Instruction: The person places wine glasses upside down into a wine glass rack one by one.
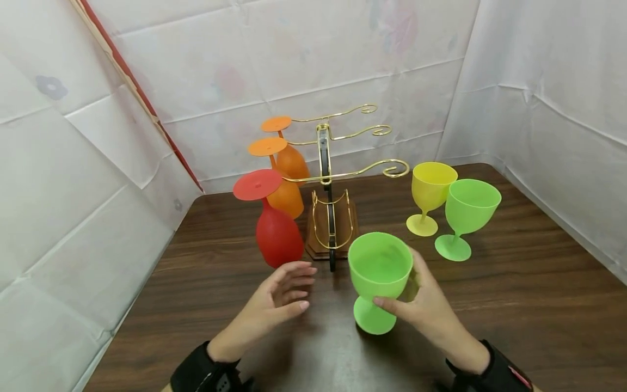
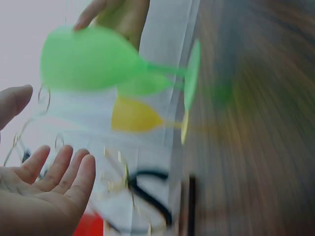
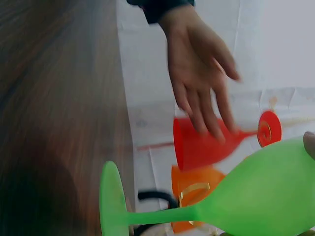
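Note:
My right hand (image 1: 431, 305) grips a green plastic goblet (image 1: 379, 267) by its bowl, thumb in front and fingers behind. The goblet is upright in front of the rack, its foot close over the table. To its left my left hand (image 1: 279, 299) is held in the air, fingers loosely extended and holding nothing. In the left wrist view that palm (image 2: 44, 196) faces the green goblet (image 2: 93, 61) across a gap. A gold wire glass rack (image 1: 325, 179) with a wooden base stands beyond both hands. Upside down on its left side hang a red goblet (image 1: 279, 234) and two orange goblets (image 1: 286, 196).
At the right of the rack, a yellow goblet (image 1: 431, 188) and another green goblet (image 1: 470, 207) stand upright close together. The rack's right-hand wire arms (image 1: 372, 170) end in curls. White cloth (image 1: 313, 60) surrounds the dark wooden table (image 1: 529, 305) at the back and sides.

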Motion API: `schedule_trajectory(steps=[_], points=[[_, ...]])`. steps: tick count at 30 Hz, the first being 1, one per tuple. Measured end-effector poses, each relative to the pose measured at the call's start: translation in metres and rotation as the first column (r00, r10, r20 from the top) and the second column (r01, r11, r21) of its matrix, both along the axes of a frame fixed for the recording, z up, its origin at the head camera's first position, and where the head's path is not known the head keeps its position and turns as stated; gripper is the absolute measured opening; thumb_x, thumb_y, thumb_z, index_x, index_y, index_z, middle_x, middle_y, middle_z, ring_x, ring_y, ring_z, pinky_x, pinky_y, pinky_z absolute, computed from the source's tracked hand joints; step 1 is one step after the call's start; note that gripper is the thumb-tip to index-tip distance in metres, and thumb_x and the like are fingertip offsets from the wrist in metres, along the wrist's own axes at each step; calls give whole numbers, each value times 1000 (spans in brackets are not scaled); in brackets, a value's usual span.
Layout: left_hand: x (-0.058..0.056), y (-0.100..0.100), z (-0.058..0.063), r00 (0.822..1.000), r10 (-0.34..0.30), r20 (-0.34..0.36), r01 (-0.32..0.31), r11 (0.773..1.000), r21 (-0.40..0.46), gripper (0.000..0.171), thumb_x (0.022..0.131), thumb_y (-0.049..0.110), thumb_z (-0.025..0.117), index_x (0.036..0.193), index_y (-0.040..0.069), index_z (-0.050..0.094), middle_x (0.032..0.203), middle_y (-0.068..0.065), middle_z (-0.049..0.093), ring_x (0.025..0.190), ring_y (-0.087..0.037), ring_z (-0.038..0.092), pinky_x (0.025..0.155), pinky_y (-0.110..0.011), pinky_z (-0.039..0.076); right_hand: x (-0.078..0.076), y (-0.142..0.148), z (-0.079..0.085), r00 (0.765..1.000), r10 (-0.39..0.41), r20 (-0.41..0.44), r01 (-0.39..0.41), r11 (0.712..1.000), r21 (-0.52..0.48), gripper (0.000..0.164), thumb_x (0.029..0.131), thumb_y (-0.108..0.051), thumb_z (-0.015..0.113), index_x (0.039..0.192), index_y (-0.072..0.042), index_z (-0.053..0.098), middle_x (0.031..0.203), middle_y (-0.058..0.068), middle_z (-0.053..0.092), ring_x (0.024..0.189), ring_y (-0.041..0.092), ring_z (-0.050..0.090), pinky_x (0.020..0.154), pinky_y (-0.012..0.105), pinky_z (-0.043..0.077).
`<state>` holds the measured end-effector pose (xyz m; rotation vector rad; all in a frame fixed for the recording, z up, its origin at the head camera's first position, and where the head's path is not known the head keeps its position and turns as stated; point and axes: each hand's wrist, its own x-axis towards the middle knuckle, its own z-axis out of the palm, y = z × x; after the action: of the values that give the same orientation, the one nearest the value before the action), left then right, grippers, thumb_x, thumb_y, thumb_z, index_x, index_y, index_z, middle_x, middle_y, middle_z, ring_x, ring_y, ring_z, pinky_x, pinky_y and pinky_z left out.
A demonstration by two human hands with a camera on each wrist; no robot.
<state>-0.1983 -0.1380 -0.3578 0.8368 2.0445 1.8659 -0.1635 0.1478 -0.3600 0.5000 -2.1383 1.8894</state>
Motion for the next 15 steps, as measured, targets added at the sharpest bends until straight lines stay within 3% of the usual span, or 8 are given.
schedule_trajectory(steps=[4, 8, 15], points=[[-3, 27, 2, 996, -71, -61, 75, 996, 57, 68, 84, 9, 70, 141, 6, 33, 140, -15, 43, 126, -29, 44, 99, -36, 43, 1, -12, -1, 989, 147, -9, -147, 989, -36, 84, 71, 4, 76, 142, -8, 32, 128, 16, 48, 110, 21, 54, 90, 30, 47], [-4, 44, 3, 990, -122, -67, 128, 987, 101, 76, 80, 14, 75, 143, 10, 32, 138, -14, 43, 123, -21, 46, 100, -36, 43, 3, -19, -3, 967, 253, 8, -253, 966, -56, 83, 75, 1, 75, 143, -8, 29, 131, 17, 45, 113, 23, 52, 92, 33, 47], [0, 55, 0, 990, -133, -56, 138, 985, 108, 77, 78, 14, 78, 142, 15, 35, 137, -10, 44, 121, -25, 48, 100, -36, 43, 4, -18, -5, 951, 306, 31, -305, 951, -47, 83, 76, -1, 75, 144, -10, 28, 134, 17, 42, 116, 24, 50, 92, 33, 47]])
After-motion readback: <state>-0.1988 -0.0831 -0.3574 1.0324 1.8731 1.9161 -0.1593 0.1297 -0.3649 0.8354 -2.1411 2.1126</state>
